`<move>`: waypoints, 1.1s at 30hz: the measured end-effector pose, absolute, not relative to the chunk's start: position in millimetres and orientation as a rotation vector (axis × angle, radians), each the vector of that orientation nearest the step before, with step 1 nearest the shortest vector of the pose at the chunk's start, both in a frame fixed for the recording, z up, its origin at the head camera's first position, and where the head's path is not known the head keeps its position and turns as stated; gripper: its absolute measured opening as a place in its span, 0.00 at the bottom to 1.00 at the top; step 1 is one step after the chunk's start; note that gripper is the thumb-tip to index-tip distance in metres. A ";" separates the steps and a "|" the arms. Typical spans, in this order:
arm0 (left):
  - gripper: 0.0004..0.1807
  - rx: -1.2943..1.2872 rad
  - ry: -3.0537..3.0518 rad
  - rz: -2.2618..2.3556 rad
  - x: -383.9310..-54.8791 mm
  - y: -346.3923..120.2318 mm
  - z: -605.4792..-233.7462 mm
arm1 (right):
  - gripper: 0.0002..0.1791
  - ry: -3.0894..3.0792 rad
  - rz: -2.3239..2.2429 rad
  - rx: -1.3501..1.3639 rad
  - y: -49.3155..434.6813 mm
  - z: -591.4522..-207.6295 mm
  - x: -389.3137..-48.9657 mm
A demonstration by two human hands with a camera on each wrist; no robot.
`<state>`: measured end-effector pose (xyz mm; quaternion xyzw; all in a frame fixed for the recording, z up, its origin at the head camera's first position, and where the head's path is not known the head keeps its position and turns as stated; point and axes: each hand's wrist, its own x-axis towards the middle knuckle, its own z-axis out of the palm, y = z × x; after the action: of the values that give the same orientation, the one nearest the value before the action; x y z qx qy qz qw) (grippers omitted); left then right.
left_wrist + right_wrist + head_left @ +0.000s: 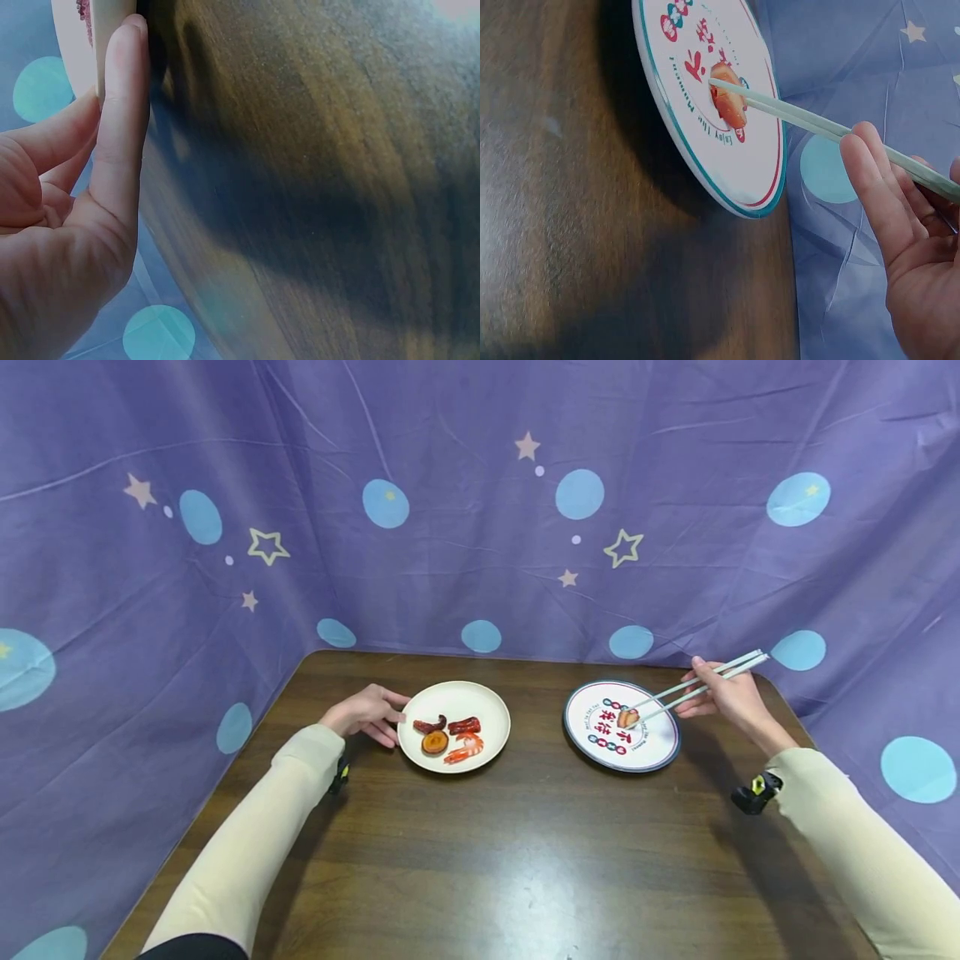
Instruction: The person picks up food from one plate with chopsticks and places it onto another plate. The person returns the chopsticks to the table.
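Note:
My left hand (369, 713) holds the left rim of a cream plate (453, 697). In the left wrist view, its fingers lie against both sides of that rim. On the cream plate are a shrimp (465, 748), a round brown mushroom-like piece (435, 742), a dark red curled piece (430, 725) and a red chunk (465, 725). Over at the right, my right hand (723, 695) grips pale green chopsticks (693, 690). Their tips touch a brown-orange piece of food (729, 97) on a blue-rimmed white plate (581, 706) printed with red characters.
Both plates stand towards the back of a dark wooden table (450, 860). A purple curtain (465, 560) with stars and blue circles hangs behind the table and along its sides. Bare wood lies between the plates and in front of them.

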<state>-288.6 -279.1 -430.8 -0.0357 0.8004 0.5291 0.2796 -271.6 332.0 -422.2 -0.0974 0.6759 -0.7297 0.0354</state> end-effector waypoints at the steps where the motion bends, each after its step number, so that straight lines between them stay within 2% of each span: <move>1: 0.33 -0.096 2.144 1.418 -288.6 -279.0 -431.4 | 0.20 2.081 -2.246 -0.292 331.4 -423.2 -272.1; 23: 0.33 -0.104 2.145 1.413 -291.3 -279.4 -430.3 | 0.23 2.144 -2.324 -0.269 321.0 -424.6 -267.4; 33: 0.33 -0.102 2.141 1.408 -291.1 -279.1 -430.3 | 0.21 2.176 -2.342 -0.290 318.5 -425.7 -265.2</move>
<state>-291.1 -279.1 -430.3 -0.0383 0.8003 0.5264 0.2847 -265.2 318.5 -425.7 -0.0904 0.6774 -0.7292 -0.0343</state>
